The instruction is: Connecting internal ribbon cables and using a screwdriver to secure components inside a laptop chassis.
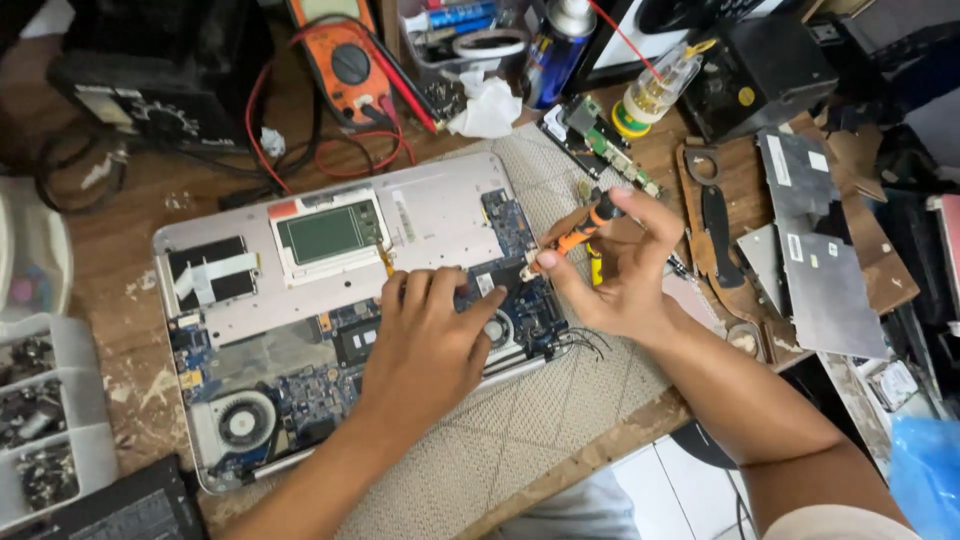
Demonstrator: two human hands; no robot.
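Observation:
An opened silver laptop base [430,205] lies upside down on a woven mat, its blue circuit board [510,225], cooling fan [245,420] and green panel [328,232] exposed. My left hand [425,345] rests flat on the board near the laptop's right end, fingers spread. My right hand [615,265] grips a small orange-and-black screwdriver [578,232], its tip angled down-left onto the board just beyond my left fingertips.
An orange multimeter [345,65] with red leads sits behind the laptop, beside a spray can [555,40] and crumpled tissue [485,108]. A loose circuit board [600,140], scissors [715,210] and metal plates [815,240] lie right. A compartment tray of small parts [40,420] stands left.

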